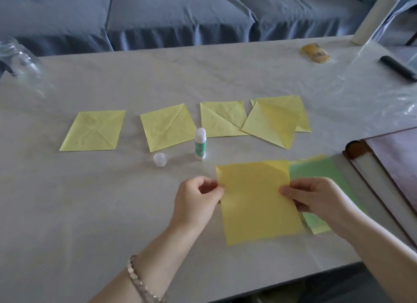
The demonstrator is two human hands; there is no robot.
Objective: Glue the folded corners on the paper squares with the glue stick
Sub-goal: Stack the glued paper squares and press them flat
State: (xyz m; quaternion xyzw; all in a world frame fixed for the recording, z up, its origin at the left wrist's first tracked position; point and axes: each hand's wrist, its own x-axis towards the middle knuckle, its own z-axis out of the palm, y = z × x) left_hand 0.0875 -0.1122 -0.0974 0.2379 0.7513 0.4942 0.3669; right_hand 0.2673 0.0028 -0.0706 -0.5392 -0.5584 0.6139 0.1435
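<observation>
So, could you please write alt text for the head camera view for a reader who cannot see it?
A left hand and right hand pinch opposite edges of a deep yellow paper square over a pale grey table. Beyond stand an uncapped white-and-green glue stick, its clear cap and a row of folded pale yellow squares.

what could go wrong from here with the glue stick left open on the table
1. The glue stick stands uncapped, its cap beside it, just beyond the yellow sheet; swinging the sheet could tip it over.
2. The left hand and right hand both pinch the sheet, so reaching for glue means letting go; it may sag or crease.
3. The two rightmost squares overlap; wet glue could bond them.
</observation>
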